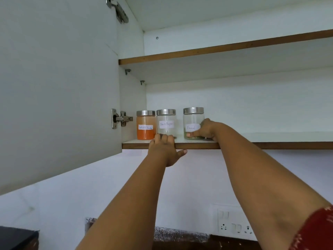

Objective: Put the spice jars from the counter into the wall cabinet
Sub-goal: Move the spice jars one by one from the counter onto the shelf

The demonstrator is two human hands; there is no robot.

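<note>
Three glass spice jars with steel lids stand on the lower shelf [270, 145] of the open wall cabinet. At the left is a jar of red chilli powder [146, 126], beside it a jar labelled black pepper [166, 121], and further right a jar labelled fennel [192, 120]. My right hand [207, 130] grips the fennel jar near its base, thumb across the front. My left hand [166, 150] holds the shelf's front edge below the black pepper jar, fingers over the top and thumb underneath.
The cabinet door [57, 87] hangs open at the left on a steel hinge [120, 120]. An upper shelf [225, 47] runs above. Below, a white wall carries a switch and socket panel [234, 224]. A dark counter edge [180, 237] shows at the bottom.
</note>
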